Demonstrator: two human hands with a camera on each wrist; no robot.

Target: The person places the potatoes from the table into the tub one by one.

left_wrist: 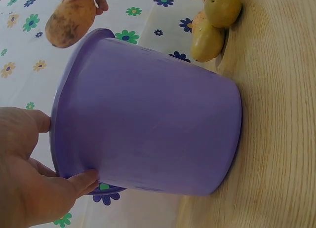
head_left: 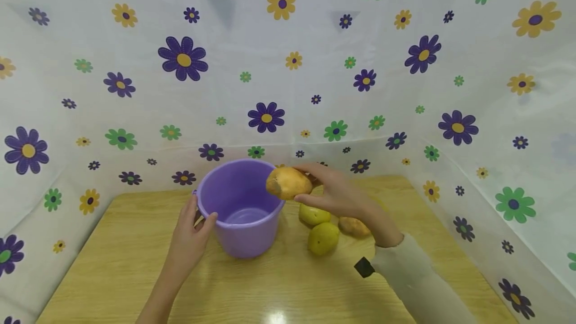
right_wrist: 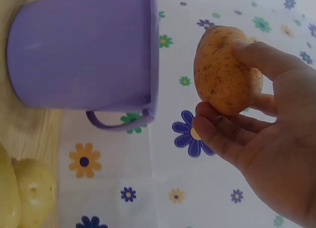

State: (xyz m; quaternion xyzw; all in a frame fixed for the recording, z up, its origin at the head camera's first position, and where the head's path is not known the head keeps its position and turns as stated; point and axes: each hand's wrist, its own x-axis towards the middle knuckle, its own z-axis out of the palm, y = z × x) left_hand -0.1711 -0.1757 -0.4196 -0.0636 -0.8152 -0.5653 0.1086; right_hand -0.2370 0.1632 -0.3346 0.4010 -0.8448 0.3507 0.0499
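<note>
A purple bucket [head_left: 246,241] with a loop handle [right_wrist: 111,125] at its rim stands upright on the wooden table, and its visible inside floor is bare. My left hand [head_left: 192,236] grips the near left of the rim, thumb on one side and fingers on the other. In my right hand [head_left: 339,195] is a brown, speckled potato [head_left: 288,183], pinched between thumb and fingers at the right edge of the bucket's mouth. The right wrist view shows the potato [right_wrist: 224,70] above the level of the rim.
To the right of the bucket lie two yellow-green round fruits [head_left: 323,239] close together. Beside them is another potato [head_left: 354,227], partly covered by my right forearm. A white flowered sheet [head_left: 292,89] rises behind and at both sides of the wooden table [head_left: 121,244].
</note>
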